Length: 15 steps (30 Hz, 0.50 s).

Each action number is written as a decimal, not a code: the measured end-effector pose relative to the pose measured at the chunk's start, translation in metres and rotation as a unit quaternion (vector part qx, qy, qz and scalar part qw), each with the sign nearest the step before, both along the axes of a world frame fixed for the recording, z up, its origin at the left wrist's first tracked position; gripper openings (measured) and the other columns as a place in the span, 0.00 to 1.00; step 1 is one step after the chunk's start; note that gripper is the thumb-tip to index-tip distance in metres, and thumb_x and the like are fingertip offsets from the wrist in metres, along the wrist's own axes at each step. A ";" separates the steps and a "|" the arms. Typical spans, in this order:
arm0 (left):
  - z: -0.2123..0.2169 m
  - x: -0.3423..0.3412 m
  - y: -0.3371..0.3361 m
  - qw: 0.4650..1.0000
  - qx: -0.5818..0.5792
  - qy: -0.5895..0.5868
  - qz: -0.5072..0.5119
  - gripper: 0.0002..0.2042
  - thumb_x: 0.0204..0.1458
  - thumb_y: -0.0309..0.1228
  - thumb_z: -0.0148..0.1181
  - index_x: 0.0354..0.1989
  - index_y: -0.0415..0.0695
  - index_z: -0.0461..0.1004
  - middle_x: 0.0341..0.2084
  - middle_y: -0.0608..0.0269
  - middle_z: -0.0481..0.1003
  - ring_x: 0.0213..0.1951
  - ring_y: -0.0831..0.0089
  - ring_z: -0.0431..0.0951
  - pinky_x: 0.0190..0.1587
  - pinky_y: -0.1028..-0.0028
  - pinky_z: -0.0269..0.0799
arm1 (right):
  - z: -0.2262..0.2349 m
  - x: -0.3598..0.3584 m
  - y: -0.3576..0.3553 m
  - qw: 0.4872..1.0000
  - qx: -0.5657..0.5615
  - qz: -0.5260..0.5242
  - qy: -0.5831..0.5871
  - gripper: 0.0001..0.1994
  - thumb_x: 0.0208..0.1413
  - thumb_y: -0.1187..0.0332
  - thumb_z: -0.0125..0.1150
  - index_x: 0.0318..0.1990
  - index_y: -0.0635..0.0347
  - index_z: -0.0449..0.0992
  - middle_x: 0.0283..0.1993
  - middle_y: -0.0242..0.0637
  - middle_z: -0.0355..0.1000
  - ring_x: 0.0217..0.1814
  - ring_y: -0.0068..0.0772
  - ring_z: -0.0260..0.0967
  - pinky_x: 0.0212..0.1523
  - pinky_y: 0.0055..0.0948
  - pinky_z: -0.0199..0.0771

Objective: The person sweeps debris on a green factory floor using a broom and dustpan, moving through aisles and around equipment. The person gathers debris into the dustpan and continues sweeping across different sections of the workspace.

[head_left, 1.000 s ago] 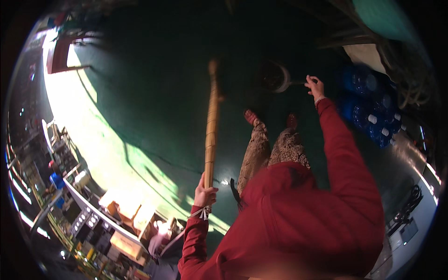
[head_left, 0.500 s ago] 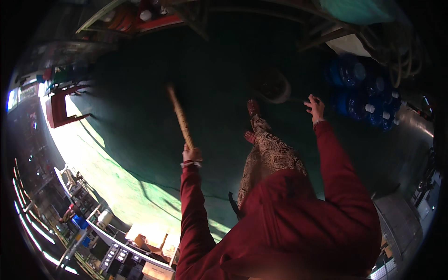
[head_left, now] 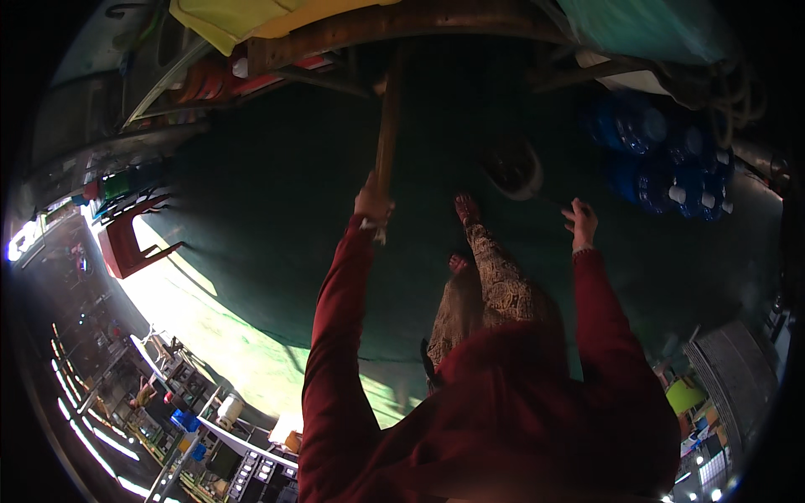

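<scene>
My left hand (head_left: 373, 201) is closed around a light brown, jointed stick (head_left: 386, 138) that looks like bamboo. The stick points away from me, and its far end fades into the dark by a wooden table frame. To the right, my right hand (head_left: 581, 225) has its fingers curled at the end of a thin dark handle. That handle leads to a scoop-shaped dustpan (head_left: 530, 180) with a pale rim, low over the dark green floor. What lies inside the dustpan is too dark to make out. My feet (head_left: 465, 208) are just left of and nearer than the dustpan.
A wooden table edge (head_left: 470, 27) with a yellow cover (head_left: 251, 18) spans the far side. Large blue water bottles (head_left: 646, 159) stand at the right. A red plastic stool (head_left: 126, 243) is at the left, by a sunlit strip of floor (head_left: 251, 352).
My left hand has moved farther away and to the right with the stick, which now leans the other way. The view has shifted, bringing the yellow cover in. My right hand keeps the dustpan handle.
</scene>
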<state>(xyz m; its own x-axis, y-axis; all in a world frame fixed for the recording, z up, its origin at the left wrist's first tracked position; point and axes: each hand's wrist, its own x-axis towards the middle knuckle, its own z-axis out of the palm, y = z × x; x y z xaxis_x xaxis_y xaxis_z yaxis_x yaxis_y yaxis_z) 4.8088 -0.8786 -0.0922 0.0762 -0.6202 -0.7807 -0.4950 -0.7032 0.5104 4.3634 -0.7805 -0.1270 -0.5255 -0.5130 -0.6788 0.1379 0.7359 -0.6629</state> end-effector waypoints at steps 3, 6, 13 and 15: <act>-0.042 -0.005 -0.036 0.969 -0.122 -0.120 -0.180 0.31 0.33 0.26 0.54 0.53 0.46 0.57 0.21 0.57 0.72 0.23 0.63 0.75 0.24 0.68 0.71 | 0.007 0.003 -0.013 0.999 0.034 0.034 -0.004 0.20 0.46 0.51 0.55 0.42 0.53 0.66 0.37 0.33 0.69 0.35 0.26 0.68 0.27 0.24 0.62; -0.063 -0.023 -0.024 0.940 -0.079 -0.175 -0.283 0.30 0.31 0.30 0.54 0.51 0.43 0.59 0.29 0.52 0.73 0.32 0.58 0.74 0.33 0.66 0.71 | 0.005 -0.006 -0.014 0.991 0.090 0.095 -0.016 0.21 0.44 0.49 0.56 0.42 0.51 0.67 0.32 0.31 0.70 0.27 0.18 0.64 0.20 0.19 0.58; 0.048 -0.025 0.070 0.937 0.042 -0.041 -0.344 0.35 0.31 0.30 0.57 0.54 0.48 0.54 0.35 0.52 0.71 0.38 0.60 0.73 0.38 0.66 0.70 | 0.009 -0.014 -0.010 0.979 0.155 0.126 0.035 0.26 0.42 0.46 0.54 0.48 0.48 0.64 0.41 0.29 0.61 0.38 0.27 0.55 0.34 0.34 0.53; 0.086 -0.006 0.120 0.939 0.048 0.019 -0.341 0.36 0.32 0.31 0.59 0.56 0.50 0.53 0.36 0.55 0.71 0.39 0.64 0.73 0.41 0.67 0.69 | 0.001 -0.015 -0.003 0.985 0.129 0.114 0.025 0.26 0.42 0.46 0.54 0.47 0.49 0.64 0.40 0.30 0.61 0.39 0.27 0.54 0.36 0.35 0.53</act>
